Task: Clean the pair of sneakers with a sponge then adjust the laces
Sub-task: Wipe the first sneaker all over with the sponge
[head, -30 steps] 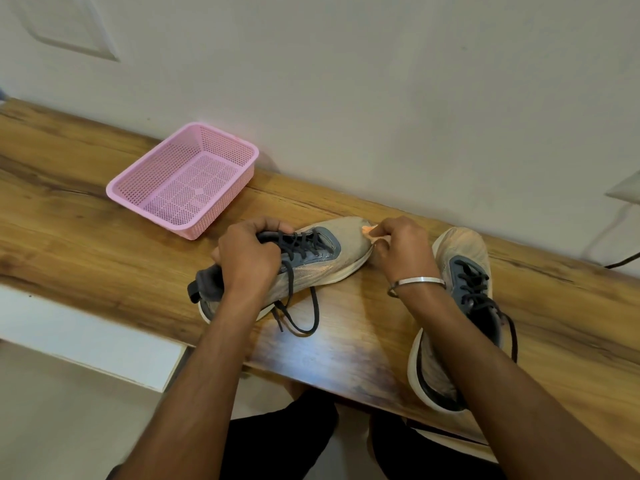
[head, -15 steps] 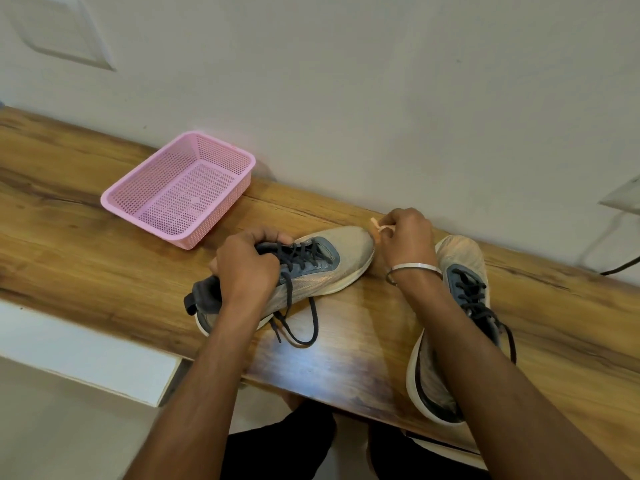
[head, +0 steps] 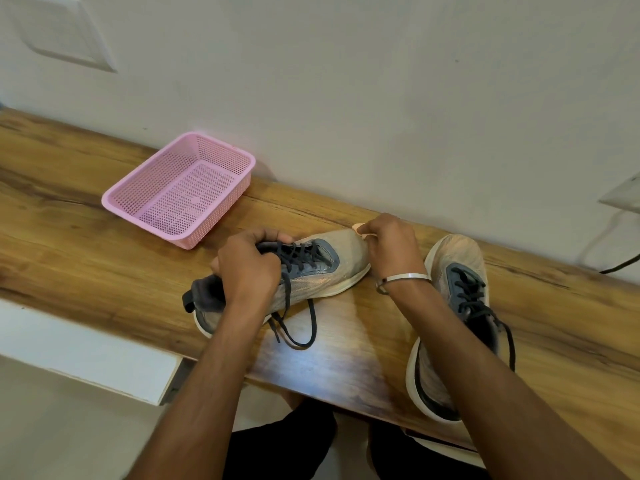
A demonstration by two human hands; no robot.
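Two beige sneakers with grey tongues and black laces lie on the wooden desk (head: 86, 244). My left hand (head: 247, 268) grips the left sneaker (head: 322, 275) at its collar and tongue, holding it on its side. My right hand (head: 391, 247) holds a small peach sponge (head: 358, 228) against that sneaker's toe; only a corner of the sponge shows past my fingers. The right sneaker (head: 453, 261) stands by itself under my right forearm, with its heel over the desk's front edge. A loose lace (head: 304, 334) loops onto the desk.
A pink mesh basket (head: 180, 188) stands empty at the back left, close to the white wall. A dark cable (head: 620, 265) runs along the desk at the far right. My knees show below the desk's front edge.
My right hand with the sponge moved off the toe toward the wall, then came back onto the toe. The left hand kept its hold on the sneaker.
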